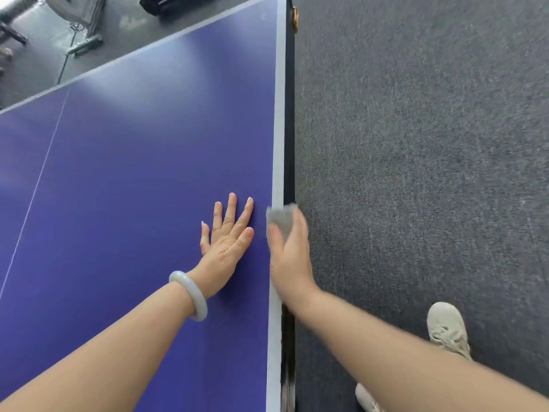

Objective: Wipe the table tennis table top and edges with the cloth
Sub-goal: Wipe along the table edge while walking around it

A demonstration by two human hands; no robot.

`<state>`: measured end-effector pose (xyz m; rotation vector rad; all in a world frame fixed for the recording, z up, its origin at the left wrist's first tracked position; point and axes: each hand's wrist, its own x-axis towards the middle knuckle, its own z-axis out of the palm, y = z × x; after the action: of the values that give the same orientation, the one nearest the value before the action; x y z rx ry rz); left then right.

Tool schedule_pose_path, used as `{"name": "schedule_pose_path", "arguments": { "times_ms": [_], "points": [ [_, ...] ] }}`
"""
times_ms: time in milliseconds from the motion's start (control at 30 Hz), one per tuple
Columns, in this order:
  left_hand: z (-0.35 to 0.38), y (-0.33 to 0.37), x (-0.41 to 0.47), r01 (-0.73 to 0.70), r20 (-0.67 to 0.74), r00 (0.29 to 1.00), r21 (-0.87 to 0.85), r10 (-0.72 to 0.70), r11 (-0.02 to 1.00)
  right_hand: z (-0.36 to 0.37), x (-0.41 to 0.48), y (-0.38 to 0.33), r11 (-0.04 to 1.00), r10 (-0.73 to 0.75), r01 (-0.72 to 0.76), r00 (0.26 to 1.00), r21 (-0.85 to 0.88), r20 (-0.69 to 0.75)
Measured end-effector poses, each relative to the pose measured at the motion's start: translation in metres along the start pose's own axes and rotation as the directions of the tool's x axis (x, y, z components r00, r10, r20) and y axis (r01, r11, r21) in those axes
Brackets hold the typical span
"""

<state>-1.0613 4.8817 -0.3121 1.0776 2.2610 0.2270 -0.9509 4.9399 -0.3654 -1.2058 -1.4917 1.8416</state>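
The blue table tennis table point(142, 162) fills the left half of the head view, with a white border line along its right side and a black edge point(288, 144) below it. My left hand point(227, 236) lies flat on the top, fingers spread, a pale bangle on the wrist. My right hand point(289, 254) grips a small grey cloth point(280, 218) against the table's right edge; thumb on top, fingers wrapped over the side. The hand and cloth are motion-blurred.
Dark grey carpet point(416, 144) covers the floor to the right of the table. My light shoes point(447, 328) stand on it at lower right. Metal equipment frames point(86, 46) and a dark case point(172, 3) sit beyond the far corner.
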Motion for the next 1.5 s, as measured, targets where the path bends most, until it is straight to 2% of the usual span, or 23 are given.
{"name": "schedule_pose_path", "arguments": {
  "times_ms": [100, 200, 367, 500, 567, 733, 800, 933, 1000, 1100, 1233, 1333, 1500],
  "points": [
    [-0.001, 0.003, -0.002, 0.001, 0.000, 1.000, -0.015, -0.001, 1.000, -0.002, 0.077, -0.033, 0.999, 0.032, -0.031, 0.999, 0.040, -0.007],
    [-0.001, 0.005, -0.002, 0.006, -0.005, 1.000, -0.001, -0.006, 1.000, -0.002, 0.097, -0.037, 0.996, 0.045, -0.046, 0.999, 0.072, 0.011],
    [0.000, 0.003, -0.003, 0.005, -0.020, 1.000, 0.017, -0.005, 1.000, 0.001, 0.007, -0.009, 0.999, 0.044, -0.042, 0.997, 0.027, -0.067],
    [0.003, 0.003, -0.001, 0.017, -0.034, 0.999, 0.072, -0.015, 0.997, -0.011, -0.050, 0.010, 0.999, 0.033, -0.032, 0.996, -0.015, 0.084],
    [0.004, 0.002, -0.001, 0.013, -0.037, 0.999, 0.101, -0.009, 0.995, -0.011, -0.024, 0.002, 0.995, 0.086, -0.081, 0.991, -0.050, 0.105],
    [0.001, 0.005, -0.002, 0.000, -0.049, 0.999, 0.104, 0.005, 0.995, -0.001, 0.099, -0.052, 0.982, 0.181, -0.180, 0.983, -0.055, 0.008],
    [0.002, 0.010, -0.005, -0.005, -0.105, 0.994, 0.092, 0.015, 0.996, 0.001, 0.118, -0.058, 0.985, 0.157, -0.157, 0.988, -0.065, -0.004],
    [-0.005, 0.023, 0.010, -0.026, -0.366, 0.927, 0.147, 0.079, 0.989, -0.002, 0.117, -0.052, 0.991, 0.107, -0.104, 0.994, -0.079, 0.032],
    [-0.017, 0.032, 0.039, -0.015, -0.401, 0.911, 0.191, 0.092, 0.982, -0.002, 0.119, -0.052, 0.991, 0.099, -0.097, 0.995, -0.088, 0.029],
    [-0.039, 0.044, 0.096, 0.038, -0.358, 0.933, 0.217, 0.043, 0.975, -0.003, 0.120, -0.052, 0.993, 0.079, -0.075, 0.996, -0.087, 0.036],
    [-0.067, 0.051, 0.169, 0.180, -0.258, 0.959, 0.218, -0.121, 0.959, -0.003, 0.118, -0.048, 0.994, 0.071, -0.068, 0.997, -0.086, 0.035],
    [-0.074, 0.053, 0.200, 0.245, -0.211, 0.958, 0.256, -0.193, 0.935, -0.002, 0.121, -0.046, 0.995, 0.032, -0.028, 0.999, -0.093, 0.039],
    [-0.075, 0.049, 0.202, 0.226, -0.154, 0.969, 0.245, -0.192, 0.943, -0.005, 0.140, -0.047, 0.994, -0.031, 0.041, 0.995, -0.102, 0.096]
  ]
}}
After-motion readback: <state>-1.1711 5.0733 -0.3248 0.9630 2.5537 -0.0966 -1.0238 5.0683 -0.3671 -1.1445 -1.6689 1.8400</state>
